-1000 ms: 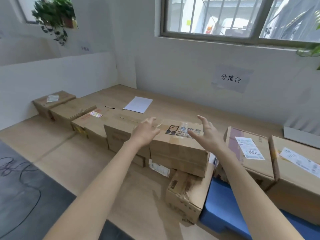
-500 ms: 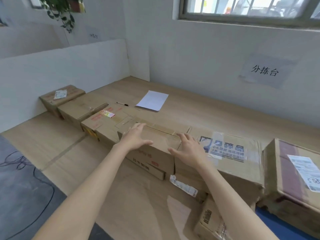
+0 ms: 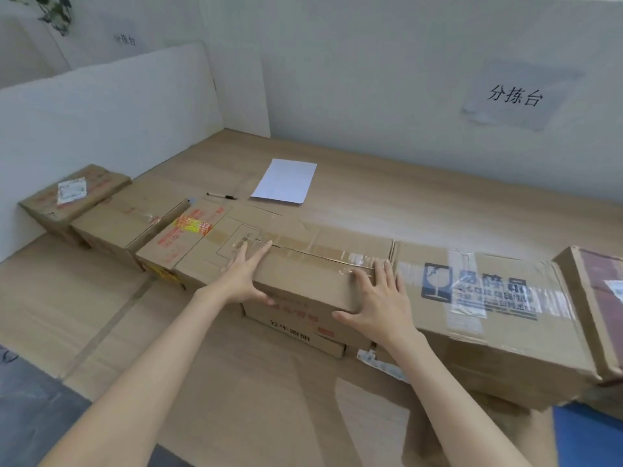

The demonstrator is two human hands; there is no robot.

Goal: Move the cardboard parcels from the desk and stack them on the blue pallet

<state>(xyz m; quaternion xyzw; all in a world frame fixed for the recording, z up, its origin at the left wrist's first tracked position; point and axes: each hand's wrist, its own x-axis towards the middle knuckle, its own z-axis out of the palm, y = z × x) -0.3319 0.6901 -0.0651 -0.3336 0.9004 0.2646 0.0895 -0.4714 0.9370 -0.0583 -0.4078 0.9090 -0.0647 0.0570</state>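
On the head camera I am looking down at the wooden desk (image 3: pixel 421 210), where a row of cardboard parcels is running from left to right along its near side. My left hand (image 3: pixel 244 278) is lying flat on the top of the long taped parcel (image 3: pixel 313 274) in the middle of the row, fingers straight and spread, thumb reaching down over its front face, so it is released and pressing, not clasping. My right hand (image 3: pixel 377 298) is resting on the same parcel's right end, fingers straight by the clear tape, thumb stretched out leftward along the front edge, also released. That parcel is sitting on the desk on top of a flatter printed box (image 3: pixel 303 335), touching the fragile-marked parcel (image 3: pixel 488 298) to its right. Beyond that, a parcel with a dark red top (image 3: pixel 596 298) is running off the right edge. To the left, a parcel with a yellow and red sticker (image 3: pixel 188 237), a plain one (image 3: pixel 124 220) and a small labelled one (image 3: pixel 72 193) are lining up towards the white partition (image 3: pixel 101 106). A corner of the blue pallet (image 3: pixel 590 436) is showing at lower right, below the desk's parcels. A white sheet (image 3: pixel 286 180) and a pen (image 3: pixel 220 196) are lying behind the row, and a paper sign (image 3: pixel 515 96) is hanging on the wall
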